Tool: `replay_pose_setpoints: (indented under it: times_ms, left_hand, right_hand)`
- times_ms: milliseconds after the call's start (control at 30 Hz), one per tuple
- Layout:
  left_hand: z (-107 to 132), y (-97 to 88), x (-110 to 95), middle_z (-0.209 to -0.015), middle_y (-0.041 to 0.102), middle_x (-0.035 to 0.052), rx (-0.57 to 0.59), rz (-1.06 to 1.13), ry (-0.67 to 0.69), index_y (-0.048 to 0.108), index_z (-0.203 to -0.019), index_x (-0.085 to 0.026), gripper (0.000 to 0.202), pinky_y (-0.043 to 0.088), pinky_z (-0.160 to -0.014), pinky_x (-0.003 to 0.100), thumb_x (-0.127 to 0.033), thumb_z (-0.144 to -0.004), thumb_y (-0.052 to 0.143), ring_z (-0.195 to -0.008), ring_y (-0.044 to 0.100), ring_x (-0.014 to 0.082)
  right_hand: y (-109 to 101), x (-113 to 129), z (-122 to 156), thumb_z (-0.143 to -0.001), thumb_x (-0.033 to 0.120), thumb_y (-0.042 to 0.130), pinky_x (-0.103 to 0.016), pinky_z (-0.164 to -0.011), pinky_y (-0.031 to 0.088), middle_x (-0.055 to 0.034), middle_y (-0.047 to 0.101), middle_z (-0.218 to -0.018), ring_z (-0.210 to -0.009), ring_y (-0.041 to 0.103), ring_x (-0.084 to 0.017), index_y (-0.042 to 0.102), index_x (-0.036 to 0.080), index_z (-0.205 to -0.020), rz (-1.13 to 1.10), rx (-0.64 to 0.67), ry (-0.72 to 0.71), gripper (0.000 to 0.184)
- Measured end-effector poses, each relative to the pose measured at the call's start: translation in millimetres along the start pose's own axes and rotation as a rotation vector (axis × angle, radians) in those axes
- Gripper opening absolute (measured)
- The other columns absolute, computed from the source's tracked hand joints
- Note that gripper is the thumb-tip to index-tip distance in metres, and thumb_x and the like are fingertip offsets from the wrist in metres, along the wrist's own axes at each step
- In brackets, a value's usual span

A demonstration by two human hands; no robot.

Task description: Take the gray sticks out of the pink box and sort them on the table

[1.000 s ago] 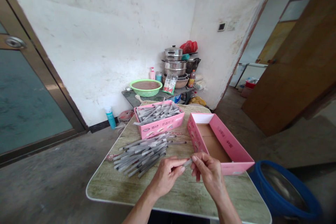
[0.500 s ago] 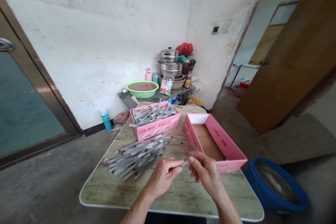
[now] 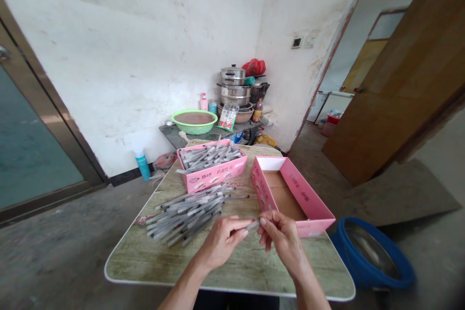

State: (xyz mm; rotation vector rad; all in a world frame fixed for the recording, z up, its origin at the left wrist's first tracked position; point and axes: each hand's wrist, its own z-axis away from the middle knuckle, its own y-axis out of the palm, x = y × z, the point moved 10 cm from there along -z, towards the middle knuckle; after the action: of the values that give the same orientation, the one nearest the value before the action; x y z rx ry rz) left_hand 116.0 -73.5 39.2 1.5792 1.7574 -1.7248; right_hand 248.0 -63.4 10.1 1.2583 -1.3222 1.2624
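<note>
Between my two hands is a translucent greyish pen, held level above the table. My left hand pinches it with thumb and fingers from the left. On the other side, the fingertips of my right hand close on the pen's right end; whether a separate cap is there is too small to tell. A loose pile of similar pens lies to the left of my hands. Behind the pile, a pink box is heaped with more pens. To the right stands a second pink box, its brown bottom showing.
The wood-patterned table has a white edge. Beyond it, a low dark stand holds a green basin and stacked steel pots. A blue tub stands on the floor at right, and a blue spray can at left.
The whole view has shifted slightly, with the scene moving a little left. My hands keep nearly the same pose with the pen between them.
</note>
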Motion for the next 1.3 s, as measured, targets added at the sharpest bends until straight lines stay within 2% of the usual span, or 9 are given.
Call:
replay_pose_setpoints:
  times_ms: [100,233,400,533,700,867,1067,1200,1300]
  left_hand:
    - [1,-1.4,1,-0.071,0.056,0.0003,0.000,-0.004,-0.014,0.067,-0.114,-0.022,0.032,0.035,-0.063,0.022,-0.025,-0.092,0.044,-0.066,0.049,0.0134]
    - [1,-0.4,-1,-0.069,0.055,0.0001,0.017,-0.015,-0.013,0.067,-0.113,-0.022,0.033,0.034,-0.062,0.022,-0.027,-0.093,0.042,-0.065,0.049,0.0134]
    - [0,0.7,-2,-0.069,0.055,0.0000,0.024,-0.010,-0.007,0.070,-0.107,-0.021,0.032,0.034,-0.062,0.022,-0.028,-0.093,0.042,-0.064,0.048,0.0133]
    - [1,3.0,-2,-0.069,0.054,-0.0003,0.045,-0.017,-0.009,0.069,-0.107,-0.021,0.031,0.033,-0.062,0.022,-0.028,-0.092,0.043,-0.064,0.048,0.0132]
    - [2,6.9,0,-0.069,0.053,-0.0009,0.067,-0.010,-0.004,0.069,-0.107,-0.022,0.030,0.032,-0.062,0.022,-0.026,-0.091,0.044,-0.064,0.046,0.0128]
    - [1,4.1,0,-0.068,0.051,-0.0008,0.056,-0.004,-0.003,0.069,-0.109,-0.021,0.031,0.031,-0.062,0.022,-0.027,-0.092,0.043,-0.064,0.046,0.0132]
    - [0,6.3,0,-0.068,0.052,-0.0010,0.079,-0.005,-0.004,0.069,-0.109,-0.022,0.030,0.032,-0.063,0.022,-0.026,-0.092,0.044,-0.064,0.046,0.0134]
    - [0,7.7,0,-0.069,0.053,-0.0007,0.079,-0.014,-0.006,0.069,-0.107,-0.022,0.030,0.032,-0.064,0.022,-0.026,-0.092,0.043,-0.065,0.047,0.0139]
    - [0,9.9,-2,-0.068,0.053,-0.0009,0.100,-0.009,0.002,0.070,-0.105,-0.022,0.030,0.032,-0.064,0.022,-0.027,-0.092,0.044,-0.066,0.048,0.0139]
  right_hand:
    - [1,-1,1,-0.082,0.056,0.057,-0.018,-0.033,0.039,0.0010,0.058,-0.060,-0.042,0.054,-0.010,0.059,0.014,-0.093,0.002,-0.009,0.007,0.043]
    - [-3,-5,4,-0.082,0.056,0.057,-0.016,-0.030,0.033,0.0019,0.054,-0.049,-0.035,0.048,-0.007,0.054,0.015,-0.066,0.083,-0.072,0.024,0.044]
    - [0,-10,5,-0.077,0.060,0.060,-0.018,-0.031,0.039,0.0020,0.058,-0.059,-0.041,0.055,-0.011,0.058,0.015,-0.097,-0.006,-0.047,0.054,0.049]
    - [-7,-12,6,-0.080,0.059,0.057,-0.017,-0.029,0.035,0.0028,0.054,-0.050,-0.035,0.049,-0.009,0.053,0.016,-0.068,0.062,-0.090,0.051,0.045]
    - [-3,-10,6,-0.077,0.058,0.062,-0.020,-0.036,0.044,0.0001,0.061,-0.062,-0.045,0.057,-0.012,0.058,0.015,-0.091,-0.060,-0.032,0.035,0.046]
    - [-7,-8,6,-0.080,0.060,0.056,-0.017,-0.029,0.033,0.0024,0.052,-0.046,-0.034,0.048,-0.009,0.051,0.016,-0.061,0.135,-0.051,0.057,0.048]
    - [-1,-7,6,-0.075,0.061,0.062,-0.021,-0.037,0.044,0.0007,0.060,-0.062,-0.045,0.056,-0.012,0.058,0.015,-0.088,0.016,0.009,0.057,0.047]
    - [-7,-13,8,-0.080,0.061,0.054,-0.017,-0.029,0.033,0.0024,0.053,-0.050,-0.035,0.049,-0.009,0.054,0.016,-0.066,0.185,-0.045,0.077,0.047]
    - [-3,-12,9,-0.080,0.059,0.057,-0.018,-0.033,0.038,0.0015,0.057,-0.055,-0.039,0.053,-0.010,0.057,0.016,-0.074,0.092,0.000,0.048,0.043]
